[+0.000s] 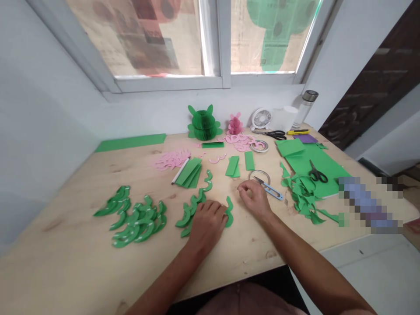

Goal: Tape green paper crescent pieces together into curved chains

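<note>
My left hand (209, 223) lies palm down over a small group of curved green paper pieces (193, 208), its fingertips beside a wavy green piece (229, 212). My right hand (252, 196) is raised slightly over the wood with thumb and forefinger pinched together; anything between them is too small to make out. Just beyond it are a roll of tape (259, 176) and blue-handled snips (271, 191). Two more heaps of curved green pieces with white marks, one (141, 221) nearer and one (116, 204) farther left, rest on the table.
Across the table (75, 262) are pink cutouts (172, 159), folded green strips (190, 172), a green paper figure (204, 125), a pink one (235, 124), a fan (261, 118) and a bottle (305, 108). Black scissors (317, 172) lie on green sheets at right, beside scraps (303, 197).
</note>
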The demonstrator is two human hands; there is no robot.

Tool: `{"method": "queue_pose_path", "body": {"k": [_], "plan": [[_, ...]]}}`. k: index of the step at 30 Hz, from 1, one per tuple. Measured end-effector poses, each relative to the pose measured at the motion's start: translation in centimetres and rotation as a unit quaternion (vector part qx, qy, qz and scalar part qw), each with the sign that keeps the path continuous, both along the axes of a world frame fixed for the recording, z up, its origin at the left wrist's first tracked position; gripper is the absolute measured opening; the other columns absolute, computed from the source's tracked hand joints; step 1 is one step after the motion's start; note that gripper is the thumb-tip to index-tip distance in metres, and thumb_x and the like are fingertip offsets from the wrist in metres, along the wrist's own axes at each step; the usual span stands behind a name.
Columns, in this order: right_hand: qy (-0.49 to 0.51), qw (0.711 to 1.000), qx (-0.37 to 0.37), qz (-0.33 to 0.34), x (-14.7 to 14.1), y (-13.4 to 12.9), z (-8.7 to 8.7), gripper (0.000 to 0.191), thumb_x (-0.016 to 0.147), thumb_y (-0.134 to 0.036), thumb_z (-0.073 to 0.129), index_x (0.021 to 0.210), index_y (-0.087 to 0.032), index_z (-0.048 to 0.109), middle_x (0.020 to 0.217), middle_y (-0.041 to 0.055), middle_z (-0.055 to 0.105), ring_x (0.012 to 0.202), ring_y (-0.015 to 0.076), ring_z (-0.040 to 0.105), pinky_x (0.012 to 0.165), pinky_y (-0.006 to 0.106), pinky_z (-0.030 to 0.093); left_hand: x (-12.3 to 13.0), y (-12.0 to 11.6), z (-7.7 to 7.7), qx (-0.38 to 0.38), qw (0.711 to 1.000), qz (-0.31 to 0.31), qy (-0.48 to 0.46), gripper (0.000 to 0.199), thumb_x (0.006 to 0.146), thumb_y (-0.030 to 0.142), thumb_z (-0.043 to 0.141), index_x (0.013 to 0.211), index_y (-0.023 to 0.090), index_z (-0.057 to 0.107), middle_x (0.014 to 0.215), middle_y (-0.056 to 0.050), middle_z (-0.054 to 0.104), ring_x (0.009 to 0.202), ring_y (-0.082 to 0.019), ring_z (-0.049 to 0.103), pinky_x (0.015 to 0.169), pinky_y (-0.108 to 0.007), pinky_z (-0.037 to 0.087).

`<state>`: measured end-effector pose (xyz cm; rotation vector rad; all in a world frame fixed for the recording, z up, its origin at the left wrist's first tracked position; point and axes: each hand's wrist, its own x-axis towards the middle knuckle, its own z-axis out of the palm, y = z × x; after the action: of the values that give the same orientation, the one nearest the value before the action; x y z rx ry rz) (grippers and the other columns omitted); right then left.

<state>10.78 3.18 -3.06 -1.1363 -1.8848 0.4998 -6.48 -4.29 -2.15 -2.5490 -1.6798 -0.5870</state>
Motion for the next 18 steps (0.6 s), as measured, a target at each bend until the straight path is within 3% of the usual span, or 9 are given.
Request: {"method": "queue_pose_path", "body": {"k": [11,18], "plan": [[-0.003,1.000,0.012,-0.009,0.0,-0.1,0.0,0.014,0.080,-0.022,0.050,0.069,-0.020,0.057,0.068,0.0029,0.062,0.068,0.0173,0.055,0.070,0.031,0.042,2.4,1.9,0.1,0.012,0.998,0.043,0.044,0.007,0.076,0.021,0.059,0.070,0.019,0.061,0.076,-0.008,0.061,0.077,-0.025,0.053,0.067,-0.040,0.036],[-0.013,1.000,0.015,-0.018,-0.1,-0.1,0.1,0.014,0.080,-0.021,0.049,0.069,-0.020,0.058,0.067,0.0023,0.060,0.068,0.0174,0.054,0.069,0.030,0.041,2.4,2.5,0.0,0.020,0.998,0.047,0.040,0.011,0.079,0.021,0.056,0.068,0.019,0.060,0.076,-0.007,0.061,0.076,-0.025,0.053,0.067,-0.040,0.036]]}}
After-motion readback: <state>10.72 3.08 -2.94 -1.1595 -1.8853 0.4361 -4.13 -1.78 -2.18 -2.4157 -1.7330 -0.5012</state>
